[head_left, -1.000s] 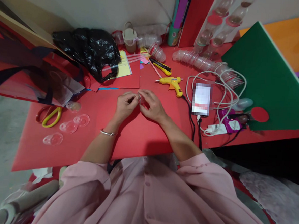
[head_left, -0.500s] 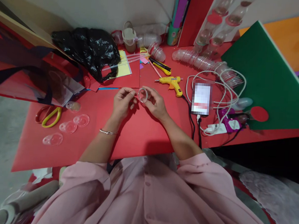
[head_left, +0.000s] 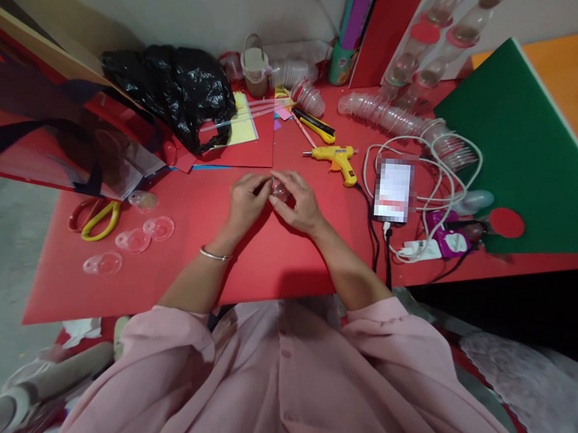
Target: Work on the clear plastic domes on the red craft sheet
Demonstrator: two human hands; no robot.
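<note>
My right hand [head_left: 299, 205] is closed round a small clear plastic cup [head_left: 281, 190] above the red table [head_left: 267, 261]. Against the cup's left side, the fingertips of my left hand [head_left: 248, 197] are pinched together, touching its rim; anything small between them is hidden. A yellow glue gun [head_left: 339, 159] lies just beyond my right hand. To the left are yellow-handled scissors [head_left: 101, 220] and several clear plastic pieces with tabs, one of them a clear lid-like piece [head_left: 159, 228].
A black plastic bag [head_left: 174, 92] lies at the back left, near a small bucket [head_left: 255, 67] and a yellow cutter [head_left: 316, 127]. Stacked clear cups [head_left: 383, 114], a phone [head_left: 394, 190] with looping cables, and a green board [head_left: 517, 165] occupy the right.
The cup has turned from rim facing up to lying sideways between my hands. My left hand has moved right, up against the cup's rim. The view has shifted slightly.
</note>
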